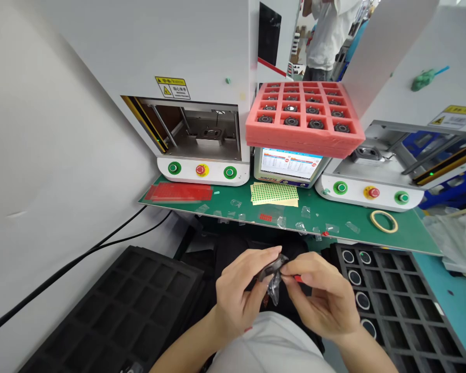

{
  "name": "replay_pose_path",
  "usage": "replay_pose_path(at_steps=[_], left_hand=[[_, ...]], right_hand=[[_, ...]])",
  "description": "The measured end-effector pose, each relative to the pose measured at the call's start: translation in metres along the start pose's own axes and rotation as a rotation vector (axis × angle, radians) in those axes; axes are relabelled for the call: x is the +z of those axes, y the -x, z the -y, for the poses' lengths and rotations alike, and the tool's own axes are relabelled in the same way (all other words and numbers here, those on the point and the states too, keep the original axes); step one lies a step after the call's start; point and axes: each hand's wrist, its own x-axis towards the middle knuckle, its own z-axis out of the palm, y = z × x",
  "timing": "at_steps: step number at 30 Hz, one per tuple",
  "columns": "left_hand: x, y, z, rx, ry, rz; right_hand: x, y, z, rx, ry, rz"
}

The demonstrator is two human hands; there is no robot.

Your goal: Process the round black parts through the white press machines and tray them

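Low in the middle of the view, my left hand (pixel 238 285) is closed around a small dark round-edged part (pixel 271 268), its fingers on top and thumb below. A crumpled piece of clear plastic film (pixel 274 291) hangs from the part's underside, between the two hands. The thumb and forefinger of my right hand (pixel 324 295) pinch together at the part's right edge. A small red piece (pixel 297 278) shows by those fingers. What lies between the right fingertips is too small to make out.
A pink foam tray (pixel 305 137) of round parts sits above a screen (pixel 289 165), between two machines with buttons. Red sheets (pixel 178 191), a green-dotted sheet (pixel 275 194), film scraps and a tape roll (pixel 383 221) lie on the green bench. Black trays (pixel 402 290) flank me. A person stands behind.
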Motion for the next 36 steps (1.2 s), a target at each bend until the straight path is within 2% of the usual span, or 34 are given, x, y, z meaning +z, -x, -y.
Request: replay_pose_path(at_steps=[8,22,28,31,36], left_hand=[[0.000,0.002,-0.002,-0.054,-0.019,0.004],[0.002,0.001,-0.005,-0.105,-0.029,0.010],[0.002,0.000,-0.003,-0.130,-0.058,0.061],[0.000,-0.003,-0.002,-0.110,-0.170,0.057],[-0.003,-0.005,0.005,-0.104,-0.345,0.079]], right_hand=[[-0.002,0.006,-0.005,-0.067,0.059,0.079],[0.001,0.007,-0.004,-0.137,0.123,0.032],[-0.002,0.010,-0.004,-0.071,0.189,0.040],[-0.004,0.012,-0.006,-0.045,0.216,0.038],[-0.005,0.014,-0.012,0.092,0.222,0.003]])
